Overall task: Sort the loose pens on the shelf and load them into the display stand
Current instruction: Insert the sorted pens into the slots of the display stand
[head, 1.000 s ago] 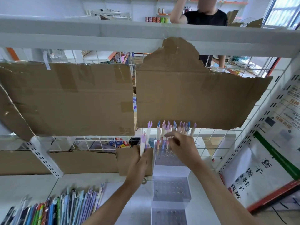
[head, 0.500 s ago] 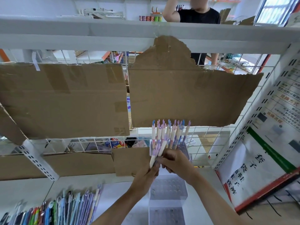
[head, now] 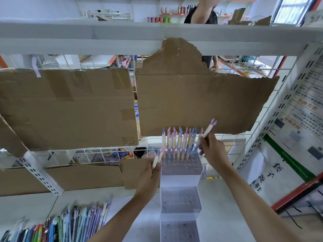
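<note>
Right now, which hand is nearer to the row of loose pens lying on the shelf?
Left. The left hand, holding a pen, is above and right of the loose pens. The right hand is farther right, past the display stand.

Pens [head: 180,143] in the clear, white-stepped display stand [head: 180,199]: cream barrels, blue and lilac tops. Loose pens [head: 70,224] at 7 o'clock: blue, green, red, purple. Brown cardboard [head: 66,109] on a white wire grid [head: 225,142].
</note>
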Tool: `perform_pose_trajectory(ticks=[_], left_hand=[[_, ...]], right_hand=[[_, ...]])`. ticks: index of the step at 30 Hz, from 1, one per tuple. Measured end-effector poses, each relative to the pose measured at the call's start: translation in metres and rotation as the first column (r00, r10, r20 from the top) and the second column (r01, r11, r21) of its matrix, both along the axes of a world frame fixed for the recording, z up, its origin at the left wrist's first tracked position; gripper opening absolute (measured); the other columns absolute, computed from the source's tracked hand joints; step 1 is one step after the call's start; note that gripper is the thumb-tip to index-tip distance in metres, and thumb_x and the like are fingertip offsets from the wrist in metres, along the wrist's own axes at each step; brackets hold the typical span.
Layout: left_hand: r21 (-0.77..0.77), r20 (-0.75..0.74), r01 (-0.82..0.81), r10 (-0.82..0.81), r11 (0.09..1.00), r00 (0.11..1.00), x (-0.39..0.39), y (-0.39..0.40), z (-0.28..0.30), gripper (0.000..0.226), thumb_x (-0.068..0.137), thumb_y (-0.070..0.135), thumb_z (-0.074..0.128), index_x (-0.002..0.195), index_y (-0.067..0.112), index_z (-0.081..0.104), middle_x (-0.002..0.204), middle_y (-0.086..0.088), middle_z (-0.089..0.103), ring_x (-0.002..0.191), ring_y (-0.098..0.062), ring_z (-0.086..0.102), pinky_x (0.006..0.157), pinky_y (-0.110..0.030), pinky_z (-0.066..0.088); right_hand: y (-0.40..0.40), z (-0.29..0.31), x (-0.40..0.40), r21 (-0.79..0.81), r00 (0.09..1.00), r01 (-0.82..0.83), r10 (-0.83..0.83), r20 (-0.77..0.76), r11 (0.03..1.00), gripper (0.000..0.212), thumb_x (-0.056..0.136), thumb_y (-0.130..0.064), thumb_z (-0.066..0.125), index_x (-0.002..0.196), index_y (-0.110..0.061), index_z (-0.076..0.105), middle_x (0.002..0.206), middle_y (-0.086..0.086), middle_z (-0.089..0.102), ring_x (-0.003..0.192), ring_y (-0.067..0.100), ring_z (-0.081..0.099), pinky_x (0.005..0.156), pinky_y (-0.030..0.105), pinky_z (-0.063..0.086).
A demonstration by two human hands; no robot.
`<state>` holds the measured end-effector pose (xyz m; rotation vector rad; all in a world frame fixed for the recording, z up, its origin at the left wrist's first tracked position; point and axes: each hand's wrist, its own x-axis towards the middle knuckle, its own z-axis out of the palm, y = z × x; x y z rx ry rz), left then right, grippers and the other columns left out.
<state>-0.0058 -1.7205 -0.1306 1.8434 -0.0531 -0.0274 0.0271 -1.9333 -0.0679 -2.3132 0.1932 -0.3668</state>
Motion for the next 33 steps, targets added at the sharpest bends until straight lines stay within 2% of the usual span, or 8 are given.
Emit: perform_pose_trajectory(ticks=[3, 12, 19, 22, 24, 27, 29, 33], left_hand=[[0.030, 0.013, 0.071, -0.072, 0.997, 0.997, 0.001, -0.002, -0.002, 0.019, 0.099, 0.030, 0.038, 0.102, 0.016, 0.051, 0.061, 0.002, 0.040, 0.045, -0.003, 0.035, 0.046, -0.018, 0.029], [0.026, 0.057, 0.142, -0.144, 0.989, 0.988, -0.004, 0.002, -0.004, 0.018, 0.099, 0.026, 0.039, 0.102, 0.021, 0.056, 0.055, 0.011, 0.038, 0.048, -0.002, 0.037, 0.052, -0.020, 0.031], [0.001, 0.007, 0.167, -0.167, 0.986, 0.986, -0.005, 0.002, -0.005, 0.017, 0.099, 0.024, 0.039, 0.096, 0.017, 0.055, 0.066, 0.006, 0.047, 0.061, -0.005, 0.041, 0.060, -0.017, 0.037], [-0.059, -0.016, 0.201, -0.202, 0.978, 0.979, -0.005, 0.002, -0.005, 0.017, 0.100, 0.023, 0.040, 0.093, 0.018, 0.055, 0.064, 0.006, 0.049, 0.052, -0.002, 0.039, 0.052, -0.017, 0.035], [-0.079, -0.023, 0.224, -0.227, 0.971, 0.974, -0.003, -0.001, -0.006, 0.016, 0.099, 0.023, 0.042, 0.091, 0.019, 0.056, 0.061, 0.009, 0.050, 0.048, -0.002, 0.036, 0.048, -0.018, 0.032], [0.029, 0.018, 0.293, -0.294, 0.956, 0.956, -0.002, -0.012, -0.007, 0.018, 0.099, 0.025, 0.043, 0.085, 0.023, 0.055, 0.057, 0.012, 0.053, 0.050, -0.007, 0.040, 0.048, -0.020, 0.034], [0.047, 0.002, 0.337, -0.337, 0.940, 0.941, -0.001, -0.021, -0.006, 0.019, 0.098, 0.030, 0.043, 0.088, 0.021, 0.056, 0.061, 0.008, 0.056, 0.053, -0.010, 0.046, 0.052, -0.023, 0.039], [0.140, 0.010, 0.256, -0.260, 0.957, 0.966, 0.003, -0.024, -0.009, 0.016, 0.099, 0.025, 0.043, 0.095, 0.018, 0.057, 0.074, 0.004, 0.059, 0.064, -0.008, 0.053, 0.060, -0.025, 0.045]], right_hand=[[0.004, -0.010, 0.006, -0.098, 0.996, -0.026, 0.018, -0.085, 0.995, 0.013, 0.100, -0.017, 0.040, 0.093, -0.008, 0.046, 0.078, 0.011, 0.065, 0.054, 0.017, 0.058, 0.051, 0.025, 0.044], [0.008, -0.026, 0.015, -0.195, 0.991, -0.035, 0.008, -0.137, 0.980, 0.017, 0.100, -0.018, 0.040, 0.093, -0.005, 0.047, 0.086, 0.021, 0.067, 0.077, 0.037, 0.064, 0.068, 0.040, 0.050], [0.012, -0.044, 0.014, -0.094, 0.960, 0.022, -0.047, -0.276, 0.995, 0.024, 0.100, -0.022, 0.040, 0.108, -0.003, 0.052, 0.099, 0.021, 0.065, 0.087, 0.038, 0.065, 0.079, 0.049, 0.053], [0.012, -0.045, -0.001, -0.039, 0.965, 0.060, -0.068, -0.255, 0.997, 0.017, 0.095, -0.015, 0.047, 0.103, -0.005, 0.057, 0.095, 0.017, 0.067, 0.084, 0.034, 0.065, 0.074, 0.039, 0.054], [0.020, -0.040, -0.019, 0.089, 0.959, -0.040, 0.063, -0.276, 0.995, 0.016, 0.091, -0.008, 0.052, 0.099, -0.012, 0.064, 0.083, 0.008, 0.067, 0.071, 0.021, 0.063, 0.063, 0.028, 0.049], [0.040, -0.026, -0.046, 0.498, 0.879, -0.218, 0.390, -0.274, 0.839, 0.018, 0.091, -0.002, 0.053, 0.086, -0.014, 0.064, 0.059, -0.001, 0.051, 0.047, 0.008, 0.042, 0.044, 0.019, 0.034], [0.046, -0.025, -0.050, 0.506, 0.875, -0.247, 0.415, -0.249, 0.826, 0.016, 0.093, -0.006, 0.054, 0.078, -0.012, 0.058, 0.056, -0.004, 0.049, 0.044, 0.007, 0.039, 0.043, 0.019, 0.032], [0.032, -0.019, -0.038, 0.428, 0.958, -0.121, 0.218, -0.185, 0.896, 0.018, 0.095, -0.010, 0.051, 0.078, -0.011, 0.055, 0.061, 0.000, 0.059, 0.045, 0.010, 0.047, 0.045, 0.022, 0.037]])
